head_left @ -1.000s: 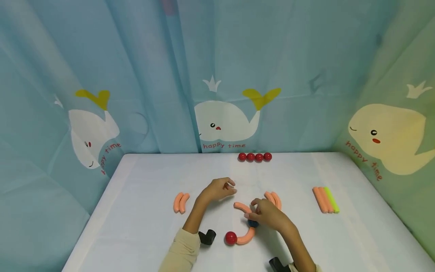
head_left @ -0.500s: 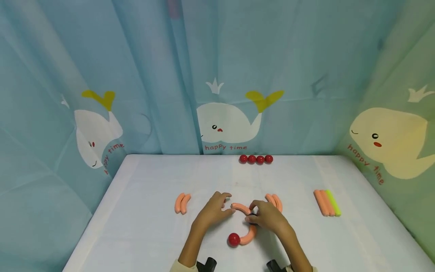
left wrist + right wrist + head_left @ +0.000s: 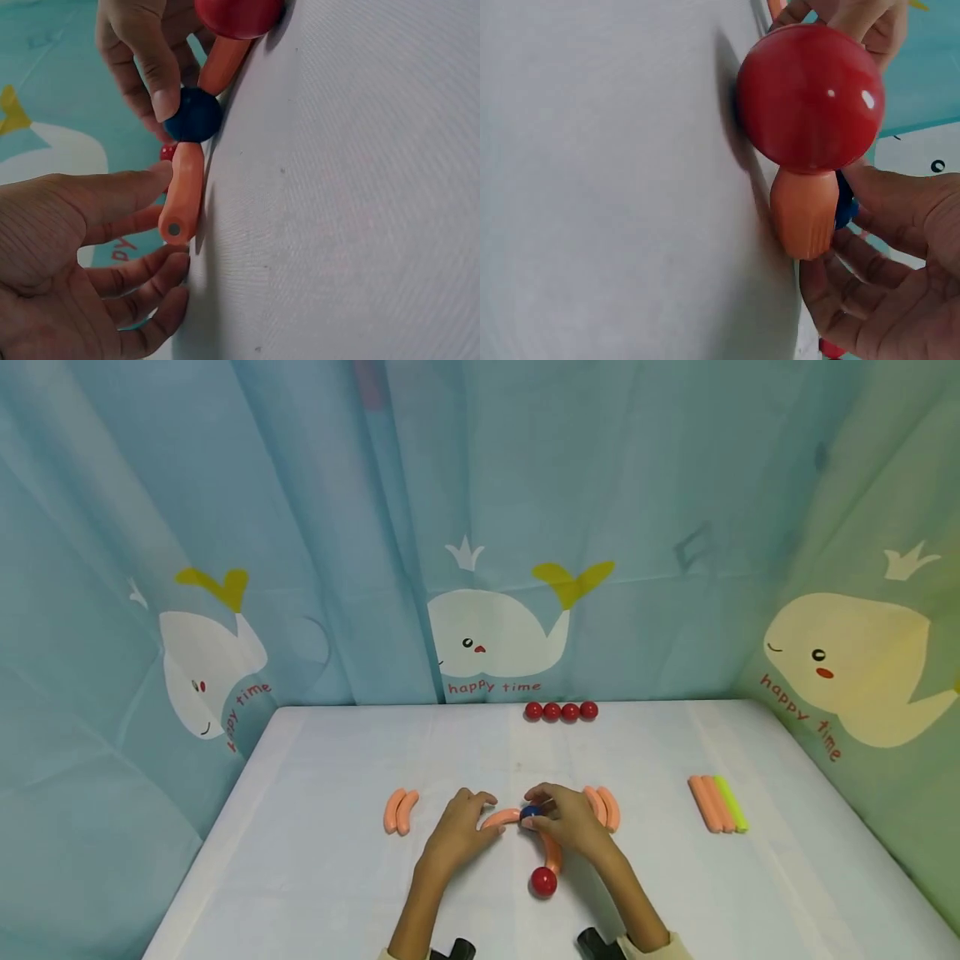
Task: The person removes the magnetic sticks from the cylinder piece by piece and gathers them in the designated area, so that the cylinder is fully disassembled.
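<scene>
A chain of magnetic building pieces lies mid-table: a curved orange rod (image 3: 501, 817), a dark blue ball (image 3: 193, 115), another curved orange rod (image 3: 552, 853) and a larger red ball (image 3: 543, 882). My right hand (image 3: 566, 817) pinches the blue ball from the right, thumb on the near side. My left hand (image 3: 459, 832) has thumb and forefinger apart on either side of the left rod's free end. In the left wrist view, its thumb tip meets the rod's edge; whether it presses is unclear. A round metal dot shows on that rod's end.
Two curved orange rods (image 3: 401, 812) lie to the left, and two more curved orange rods (image 3: 602, 808) just beyond my right hand. Straight orange rods (image 3: 711, 804) and a green rod (image 3: 731, 803) lie at right. Several red balls (image 3: 561, 712) line the far edge, before a blue curtain (image 3: 645, 635).
My right hand has moved left and away from me with the blue ball, turning the chain. The left rod's end now lies between my left thumb and fingers. The red ball has shifted right.
</scene>
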